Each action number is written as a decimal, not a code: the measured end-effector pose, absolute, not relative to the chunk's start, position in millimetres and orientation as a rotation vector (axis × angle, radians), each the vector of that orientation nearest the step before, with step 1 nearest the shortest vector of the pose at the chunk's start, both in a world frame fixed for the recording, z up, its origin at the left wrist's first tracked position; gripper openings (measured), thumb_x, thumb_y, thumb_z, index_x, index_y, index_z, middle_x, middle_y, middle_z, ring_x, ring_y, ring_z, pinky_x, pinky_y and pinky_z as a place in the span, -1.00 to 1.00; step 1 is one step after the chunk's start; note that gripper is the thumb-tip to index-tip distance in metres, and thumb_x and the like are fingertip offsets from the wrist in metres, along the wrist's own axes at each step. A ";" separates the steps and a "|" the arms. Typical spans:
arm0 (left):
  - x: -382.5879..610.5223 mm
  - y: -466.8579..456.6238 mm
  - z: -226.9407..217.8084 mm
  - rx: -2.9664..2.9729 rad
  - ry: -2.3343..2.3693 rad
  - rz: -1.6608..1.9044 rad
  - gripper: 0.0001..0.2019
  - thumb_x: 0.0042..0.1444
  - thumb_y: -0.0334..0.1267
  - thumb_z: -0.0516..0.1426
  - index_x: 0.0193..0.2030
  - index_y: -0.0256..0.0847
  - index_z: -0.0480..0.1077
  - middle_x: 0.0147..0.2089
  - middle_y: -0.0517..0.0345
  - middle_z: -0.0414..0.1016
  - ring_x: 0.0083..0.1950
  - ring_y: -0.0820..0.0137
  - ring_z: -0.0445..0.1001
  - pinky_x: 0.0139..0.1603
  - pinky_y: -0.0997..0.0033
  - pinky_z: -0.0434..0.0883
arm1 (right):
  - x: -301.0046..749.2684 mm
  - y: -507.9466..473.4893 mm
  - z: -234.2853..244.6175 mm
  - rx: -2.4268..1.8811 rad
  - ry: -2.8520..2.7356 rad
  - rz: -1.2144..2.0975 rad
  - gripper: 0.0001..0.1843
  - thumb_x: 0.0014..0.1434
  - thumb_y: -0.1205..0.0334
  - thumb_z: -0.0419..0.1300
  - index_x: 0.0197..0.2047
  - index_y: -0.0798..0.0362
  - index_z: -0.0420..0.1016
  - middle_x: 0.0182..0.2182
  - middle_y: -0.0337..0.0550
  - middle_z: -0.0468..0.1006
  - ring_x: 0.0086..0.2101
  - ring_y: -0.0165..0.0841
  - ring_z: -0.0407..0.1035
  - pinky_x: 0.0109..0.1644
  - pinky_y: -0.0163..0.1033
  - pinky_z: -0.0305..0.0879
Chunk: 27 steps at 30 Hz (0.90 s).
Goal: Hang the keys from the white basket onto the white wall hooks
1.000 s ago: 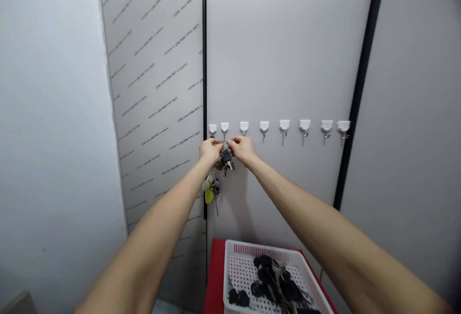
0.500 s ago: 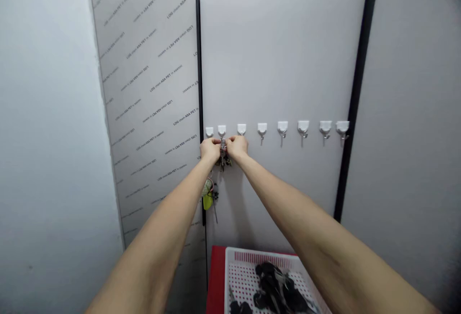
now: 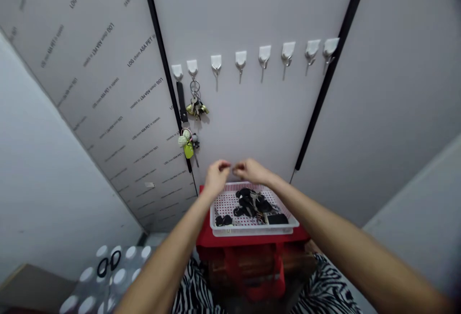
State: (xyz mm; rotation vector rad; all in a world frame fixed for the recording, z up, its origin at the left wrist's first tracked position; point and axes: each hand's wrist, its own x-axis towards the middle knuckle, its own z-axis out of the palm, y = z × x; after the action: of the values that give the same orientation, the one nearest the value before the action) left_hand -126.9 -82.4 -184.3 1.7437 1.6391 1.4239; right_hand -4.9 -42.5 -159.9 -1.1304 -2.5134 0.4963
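My left hand (image 3: 216, 177) and my right hand (image 3: 250, 170) hover over the far rim of a white perforated basket (image 3: 230, 230). Their fingers face each other, loosely bent and slightly blurred, with a gap between the hands. Nothing shows in either one. In the basket lies a heap of black-headed keys (image 3: 248, 204). A bunch of keys (image 3: 196, 105) on a ring hangs from the second hook (image 3: 192, 68). On the leftmost hook (image 3: 177, 72) hangs a black strap (image 3: 182, 100) with a yellow-green tag (image 3: 188, 150) and small charms.
More white hooks (image 3: 264, 54) run in a row to the right along the pale door panel (image 3: 245, 117). The basket rests on a red stand (image 3: 205, 237). Scissors (image 3: 109, 263) lie on a dotted surface (image 3: 86, 275) at lower left. A black vertical strip (image 3: 317, 102) edges the panel.
Both hands have let go of the bunch of keys, which now hangs from the second hook, and have come down over the basket. The view has tilted downward.
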 end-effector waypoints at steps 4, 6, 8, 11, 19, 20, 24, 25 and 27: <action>-101.1 -94.3 -249.6 1.806 1.686 1.092 -0.84 -0.22 -0.43 -0.01 -0.43 -0.28 0.31 -0.43 0.17 0.36 -0.40 0.52 0.28 -0.33 0.52 0.23 | 33.8 -58.8 -217.0 -1.440 -2.528 0.335 -0.76 -0.13 0.20 -0.03 -0.44 0.10 0.39 -0.52 -0.12 0.43 -0.47 -0.39 0.27 -0.46 -0.37 0.07; -98.3 -95.9 -264.1 1.823 1.699 0.947 -0.83 -0.25 -0.40 0.03 -0.41 -0.27 0.31 -0.45 0.17 0.35 -0.40 0.50 0.28 -0.34 0.50 0.23 | 42.6 -63.8 -232.5 -1.520 -2.477 0.254 -0.74 -0.11 0.20 -0.05 -0.40 0.10 0.38 -0.46 -0.07 0.42 -0.41 -0.35 0.27 -0.40 -0.34 0.08; -99.5 -95.6 -269.2 1.796 1.684 0.872 -0.80 -0.26 -0.38 0.04 -0.38 -0.28 0.31 -0.47 0.18 0.33 -0.42 0.50 0.27 -0.36 0.51 0.22 | 45.0 -67.0 -241.4 -1.549 -2.423 0.205 -0.72 -0.08 0.20 -0.08 -0.35 0.12 0.36 -0.41 -0.03 0.41 -0.38 -0.34 0.26 -0.35 -0.32 0.08; -102.7 -94.1 -269.1 1.725 1.636 0.867 -0.78 -0.27 -0.39 0.05 -0.37 -0.29 0.30 -0.50 0.20 0.31 -0.46 0.53 0.25 -0.41 0.55 0.21 | 43.0 -68.4 -246.8 -1.504 -2.352 0.241 -0.71 -0.06 0.19 -0.09 -0.34 0.11 0.35 -0.39 -0.04 0.39 -0.37 -0.35 0.26 -0.30 -0.31 0.09; -108.5 -86.0 -267.9 1.450 1.648 1.144 -0.82 -0.20 -0.49 -0.06 -0.42 -0.31 0.28 -0.59 0.26 0.24 -0.58 0.60 0.18 -0.57 0.63 0.15 | 46.5 -63.0 -247.6 -1.313 -2.127 0.554 -0.70 -0.05 0.28 -0.14 -0.30 0.13 0.33 -0.33 -0.11 0.41 -0.31 -0.41 0.25 -0.23 -0.34 0.11; -109.1 -85.5 -267.3 1.442 1.676 1.173 -0.83 -0.19 -0.49 -0.07 -0.43 -0.31 0.28 -0.58 0.25 0.25 -0.58 0.60 0.19 -0.56 0.62 0.15 | 49.1 -62.7 -246.8 -1.334 -2.121 0.556 -0.69 -0.07 0.33 -0.14 -0.27 0.15 0.32 -0.32 -0.10 0.40 -0.30 -0.41 0.25 -0.22 -0.34 0.10; -105.3 -92.0 -259.4 1.668 1.663 1.157 -0.83 -0.20 -0.43 -0.03 -0.39 -0.28 0.27 -0.45 0.18 0.33 -0.43 0.53 0.26 -0.39 0.54 0.22 | 61.9 -64.9 -240.9 -1.320 -2.408 0.648 -0.66 -0.20 0.39 -0.06 -0.27 0.13 0.33 -0.39 -0.12 0.43 -0.35 -0.38 0.27 -0.28 -0.35 0.12; -103.0 -95.3 -256.0 1.794 1.613 1.134 -0.81 -0.21 -0.42 -0.01 -0.36 -0.26 0.27 -0.38 0.16 0.34 -0.36 0.51 0.26 -0.31 0.50 0.22 | 64.3 -66.0 -239.6 -1.287 -2.496 0.691 -0.67 -0.21 0.36 -0.02 -0.29 0.12 0.33 -0.41 -0.13 0.44 -0.37 -0.38 0.27 -0.31 -0.36 0.13; -98.0 -102.3 -249.1 2.090 1.459 1.040 -0.73 -0.23 -0.41 0.02 -0.28 -0.20 0.27 -0.22 0.16 0.30 -0.19 0.46 0.21 -0.14 0.44 0.15 | 66.2 -67.7 -238.5 -1.250 -2.610 0.726 -0.67 -0.24 0.28 0.03 -0.30 0.10 0.34 -0.41 -0.13 0.44 -0.39 -0.37 0.28 -0.36 -0.36 0.13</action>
State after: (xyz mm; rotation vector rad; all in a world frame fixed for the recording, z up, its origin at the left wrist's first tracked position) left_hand -98.0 -102.3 -249.1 2.0897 1.4587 1.0400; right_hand 66.2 -67.7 -238.5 -1.2501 -2.6096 0.7261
